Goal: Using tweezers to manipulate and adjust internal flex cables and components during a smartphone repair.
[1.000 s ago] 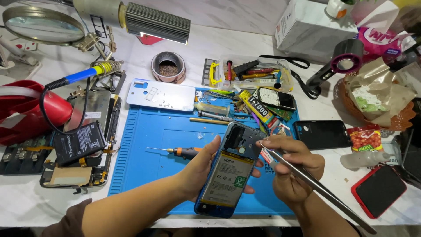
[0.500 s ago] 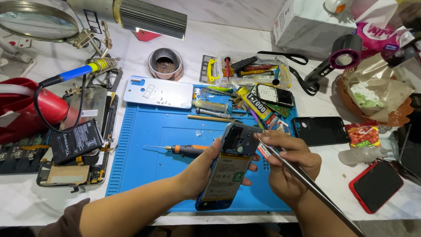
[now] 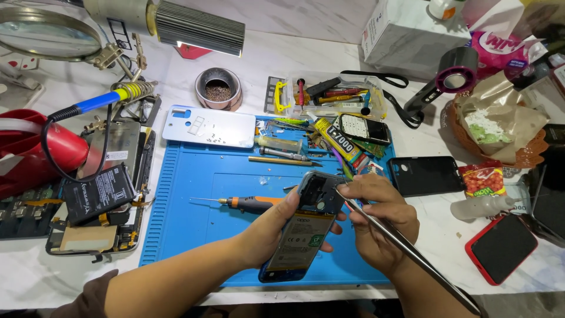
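Though partly hidden by hands, an opened phone (image 3: 306, 232), battery seemingly exposed

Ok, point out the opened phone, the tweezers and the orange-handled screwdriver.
opened phone (image 3: 301, 235), head view, on the battery in its exposed back.
tweezers (image 3: 406, 244), head view, midway along the metal arms held in the right hand.
orange-handled screwdriver (image 3: 253, 204), head view, on the orange grip lying on the blue mat.

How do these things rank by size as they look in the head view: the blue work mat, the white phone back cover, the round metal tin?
1. blue work mat, largest by far
2. white phone back cover
3. round metal tin, smallest
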